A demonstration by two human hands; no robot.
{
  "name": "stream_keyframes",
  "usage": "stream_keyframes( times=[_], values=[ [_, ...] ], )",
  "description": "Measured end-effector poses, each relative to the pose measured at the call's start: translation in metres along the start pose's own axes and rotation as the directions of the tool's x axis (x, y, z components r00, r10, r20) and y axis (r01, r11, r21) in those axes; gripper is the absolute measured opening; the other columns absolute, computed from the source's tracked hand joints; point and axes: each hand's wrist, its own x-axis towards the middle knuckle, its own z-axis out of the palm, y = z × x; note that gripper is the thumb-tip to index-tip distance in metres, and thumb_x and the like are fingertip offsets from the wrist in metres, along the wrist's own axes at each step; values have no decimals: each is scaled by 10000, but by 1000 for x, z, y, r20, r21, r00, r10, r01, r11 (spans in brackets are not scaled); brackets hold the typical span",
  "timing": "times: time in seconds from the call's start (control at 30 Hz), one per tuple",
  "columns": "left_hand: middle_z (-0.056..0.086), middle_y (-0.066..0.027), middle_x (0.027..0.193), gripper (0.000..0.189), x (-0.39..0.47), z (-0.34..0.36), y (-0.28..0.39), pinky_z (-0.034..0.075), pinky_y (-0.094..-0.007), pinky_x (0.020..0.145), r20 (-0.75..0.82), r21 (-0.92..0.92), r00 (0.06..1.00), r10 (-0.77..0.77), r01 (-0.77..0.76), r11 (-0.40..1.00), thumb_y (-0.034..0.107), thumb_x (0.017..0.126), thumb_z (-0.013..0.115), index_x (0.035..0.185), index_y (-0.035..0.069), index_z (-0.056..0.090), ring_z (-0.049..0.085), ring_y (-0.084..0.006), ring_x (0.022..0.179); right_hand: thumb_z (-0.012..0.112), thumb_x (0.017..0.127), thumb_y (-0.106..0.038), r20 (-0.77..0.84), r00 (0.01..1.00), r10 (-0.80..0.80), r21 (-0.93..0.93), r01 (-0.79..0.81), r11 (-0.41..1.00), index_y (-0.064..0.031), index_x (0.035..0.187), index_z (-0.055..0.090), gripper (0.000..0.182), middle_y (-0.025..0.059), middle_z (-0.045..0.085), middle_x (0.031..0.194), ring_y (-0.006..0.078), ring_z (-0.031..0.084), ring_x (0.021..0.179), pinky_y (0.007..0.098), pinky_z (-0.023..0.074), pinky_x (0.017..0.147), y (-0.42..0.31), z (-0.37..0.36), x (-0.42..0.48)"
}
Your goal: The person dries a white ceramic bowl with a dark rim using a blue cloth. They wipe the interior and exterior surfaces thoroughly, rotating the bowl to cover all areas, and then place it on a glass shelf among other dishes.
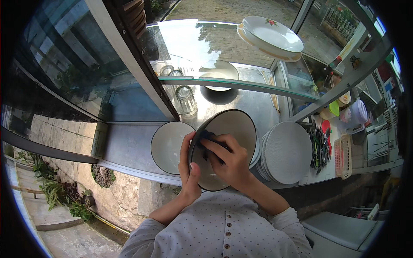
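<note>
A dark-rimmed bowl (240, 129) with a cream inside is tilted up in front of my chest. My left hand (189, 174) grips its left rim, thumb towards me. Inside the bowl, my right hand (227, 158) presses a dark cloth (208, 138) against the wall; the cloth is mostly hidden under my fingers. Just left of the held bowl, another dark-rimmed bowl (169, 146) rests on the metal counter. Close by on the right stands a stack of white plates (287, 153). Part of a pale dish shows between the held bowl and that stack.
A glass shelf (238, 88) crosses above the counter, with two oval dishes (274, 34) on it. Beneath it are upturned drinking glasses (186, 100) and a dark bowl (219, 95). Cutlery (319, 148) and a plastic basket (343, 156) lie at right. A metal-framed glass panel (129, 58) rises at left.
</note>
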Motion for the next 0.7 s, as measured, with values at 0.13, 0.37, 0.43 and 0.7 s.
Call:
stream_keyframes(
  times=[0.13, 0.37, 0.43, 0.7],
  values=[
    [410, -159, 1267, 833, -1, 1, 3, 310, -337, 975, 11, 40, 1000, 23, -23, 999, 639, 839, 400, 1339, -19, 292, 401, -234, 1171, 674, 637, 62, -123, 992, 1, -152, -20, 988, -69, 965, 669, 353, 90, 586, 849, 199, 617, 645, 278, 495, 542, 20, -11, 11],
    [448, -162, 1200, 794, 0, 5, -8, 339, -338, 935, 5, 83, 999, 37, -37, 996, 618, 853, 392, 1329, -13, 316, 449, -237, 1104, 678, 636, 47, -37, 991, 131, 66, -128, 990, -46, 958, 661, 335, 103, 582, 834, 226, 612, 678, 299, 489, 575, -11, 3, -10],
    [458, -158, 1173, 784, 0, 6, -4, 343, -335, 928, 1, 59, 1000, 31, -31, 998, 614, 855, 392, 1326, -10, 325, 456, -234, 1083, 672, 643, 30, 13, 992, 122, 157, -123, 980, -66, 982, 636, 353, 97, 550, 849, 239, 609, 700, 311, 491, 576, -17, 4, -15],
    [450, -173, 1206, 756, -2, 9, 7, 336, -334, 938, 60, 44, 998, 26, -28, 999, 565, 866, 411, 1343, -10, 293, 457, -243, 1104, 679, 642, 50, -312, 946, 91, 45, -80, 996, -40, 894, 569, 289, 94, 505, 816, 240, 539, 685, 317, 443, 583, 14, -12, 19]
  ],
)
